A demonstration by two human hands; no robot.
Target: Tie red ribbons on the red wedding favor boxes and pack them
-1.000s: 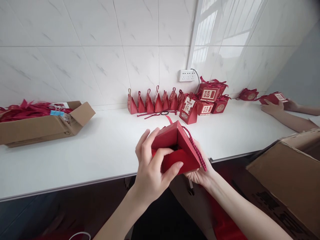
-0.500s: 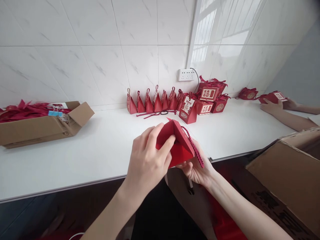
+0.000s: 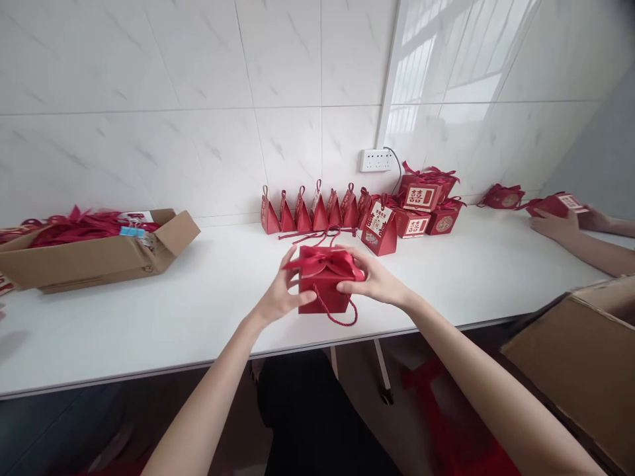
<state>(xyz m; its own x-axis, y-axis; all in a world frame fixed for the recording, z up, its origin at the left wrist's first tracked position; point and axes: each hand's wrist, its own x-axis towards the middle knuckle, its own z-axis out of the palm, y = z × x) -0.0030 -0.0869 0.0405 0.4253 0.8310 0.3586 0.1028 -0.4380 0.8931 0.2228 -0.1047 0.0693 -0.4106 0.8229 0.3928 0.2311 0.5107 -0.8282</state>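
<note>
Near the left edge of the white bench (image 3: pixel 163 311) lay an open brown cardboard carton (image 3: pixel 94 264). One flap was folded outward and loose red ribbons (image 3: pixel 79 223) were heaped inside, spilling over its rim.

Toward the middle of the front edge, the left hand (image 3: pixel 278 299) pinched the left side of a small red paper gift box (image 3: pixel 323 294), thumb on the front face and fingers behind. The box stood upright on the bench, its twisted red cord handle (image 3: pixel 342 318) drooping in a loop over the front. The right hand (image 3: pixel 376 281) gripped it from the other side, fingers curled over the folded top flaps, seemingly to keep them pressed down. Held from both sides, the box looked steadied against tipping.

Against the back edge stood a row of red triangular paper boxes (image 3: pixel 317 213), leaning on the tiled wall, which seemed to hold them in line. Right of them was a stack of red square boxes with white labels (image 3: pixel 421 206), under a white wall socket (image 3: pixel 376 159).

At the far right edge, another person's hand (image 3: pixel 555 226) rested on the bench beside a flat red box (image 3: pixel 558 203). A second brown carton (image 3: pixel 585 357) sat below the front right corner.
</note>
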